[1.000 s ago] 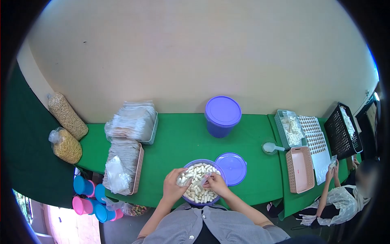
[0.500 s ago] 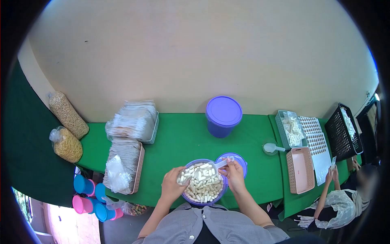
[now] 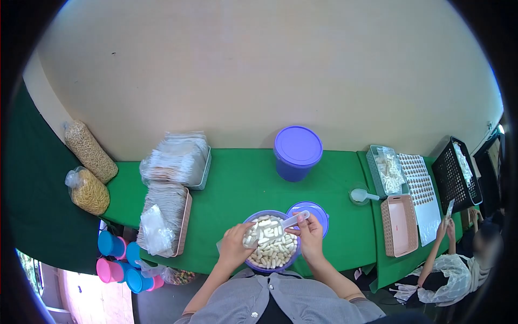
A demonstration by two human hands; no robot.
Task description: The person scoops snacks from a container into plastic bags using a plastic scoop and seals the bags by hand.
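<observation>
In front of me stands a purple tub [image 3: 271,270] full of pale, finger-shaped snack pieces [image 3: 273,256]. My right hand [image 3: 310,237] grips the handle of a clear scoop [image 3: 270,231], which is loaded with the same pieces and held over the tub, its front pointing left. Closed at the tub's left side, my left hand [image 3: 233,247] holds a clear plastic bag [image 3: 219,245], mostly hidden by the fingers, against the scoop's front. A purple lid [image 3: 322,218] lies behind my right hand.
A lidded purple tub [image 3: 298,154] stands by the wall. Left are baskets of stacked packets [image 3: 175,162] and bagged snacks [image 3: 90,194]. Right are a scoop in a bowl [image 3: 360,195], a pink basket [image 3: 399,227], a black crate [image 3: 458,178] and a co-worker [image 3: 448,275] holding a small packet.
The scoop's handle has risen, tilting its front down toward my left hand. My left hand has shifted slightly right and down. The co-worker's packet has moved up.
</observation>
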